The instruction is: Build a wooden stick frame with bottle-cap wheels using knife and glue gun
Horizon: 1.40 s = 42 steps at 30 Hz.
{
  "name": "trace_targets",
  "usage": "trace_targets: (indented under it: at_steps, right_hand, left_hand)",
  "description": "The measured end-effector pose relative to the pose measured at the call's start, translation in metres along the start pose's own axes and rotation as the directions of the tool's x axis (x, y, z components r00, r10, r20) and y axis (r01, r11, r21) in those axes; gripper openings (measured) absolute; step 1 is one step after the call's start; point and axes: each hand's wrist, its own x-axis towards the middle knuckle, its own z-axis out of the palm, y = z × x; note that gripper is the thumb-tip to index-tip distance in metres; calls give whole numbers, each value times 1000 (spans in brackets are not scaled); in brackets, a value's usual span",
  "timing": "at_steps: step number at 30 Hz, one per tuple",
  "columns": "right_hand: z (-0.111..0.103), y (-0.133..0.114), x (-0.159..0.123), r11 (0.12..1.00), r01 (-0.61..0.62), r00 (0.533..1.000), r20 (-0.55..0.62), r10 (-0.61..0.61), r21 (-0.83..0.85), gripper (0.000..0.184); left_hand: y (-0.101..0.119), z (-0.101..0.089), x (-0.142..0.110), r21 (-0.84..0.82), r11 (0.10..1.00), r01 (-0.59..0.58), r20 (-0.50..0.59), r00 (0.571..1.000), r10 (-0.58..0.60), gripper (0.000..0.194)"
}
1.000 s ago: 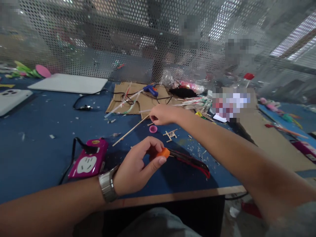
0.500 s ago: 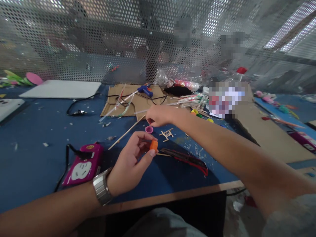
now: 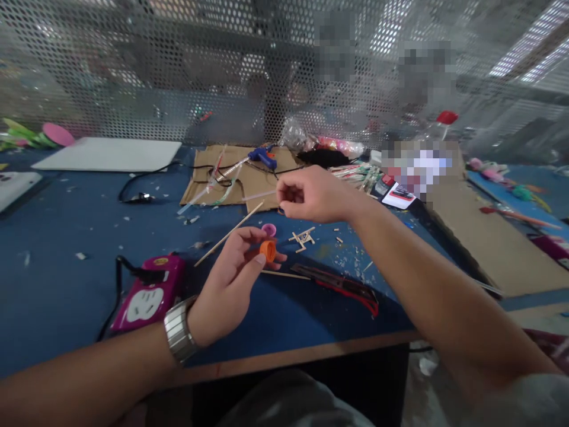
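My left hand (image 3: 231, 279) pinches a small orange bottle cap (image 3: 268, 250) between thumb and fingers, just above the blue table (image 3: 66, 284). My right hand (image 3: 311, 194) hovers further back with its fingers curled shut; what it pinches, if anything, is too small to make out. A pink cap (image 3: 269, 229) lies on the table between the two hands. A long wooden skewer (image 3: 229, 233) rests diagonally to the left of it, and a second thin stick (image 3: 284, 274) lies just past the orange cap. A small stick frame (image 3: 302, 238) sits under my right hand.
A pink power strip (image 3: 149, 293) with a black cable lies left of my wrist. Red-handled pliers (image 3: 347, 289) lie to the right. Cardboard (image 3: 208, 178) with a blue glue gun (image 3: 263, 157), straws and wires sits behind. A perforated metal screen (image 3: 133, 77) closes the back.
My right hand has lifted off the table near the pink cap and drawn back a little to the right. My left hand has turned the orange cap and moved it slightly forward.
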Motion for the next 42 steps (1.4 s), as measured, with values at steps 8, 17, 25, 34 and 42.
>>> trace_targets:
  at_steps: [8, 17, 25, 34, 42]
  right_hand:
    - [27, -30, -69, 878, 306, 921, -348, -174, 369, 21]
    - [55, -29, -74, 901, 317, 843, -523, -125, 295, 23]
    - [62, -36, -79, 967, 198, 877, -470, -101, 163, 11]
    - [63, -43, -84, 987, 114, 875, -482, -45, 115, 13]
    - [67, -45, -84, 993, 73, 873, -488, -18, 95, 13]
  left_hand:
    - [2, -1, -3, -65, 997, -28, -18, 999, 27, 22]
    - [8, -3, -7, 43, 997, -58, -35, 998, 59, 31]
    - [9, -4, -2, 10, 1000, -3, -66, 998, 3, 28]
    - [13, 2, 1, -161, 984, 80, -44, 995, -88, 14]
    - [13, 2, 2, -194, 976, 101, -70, 991, -117, 15]
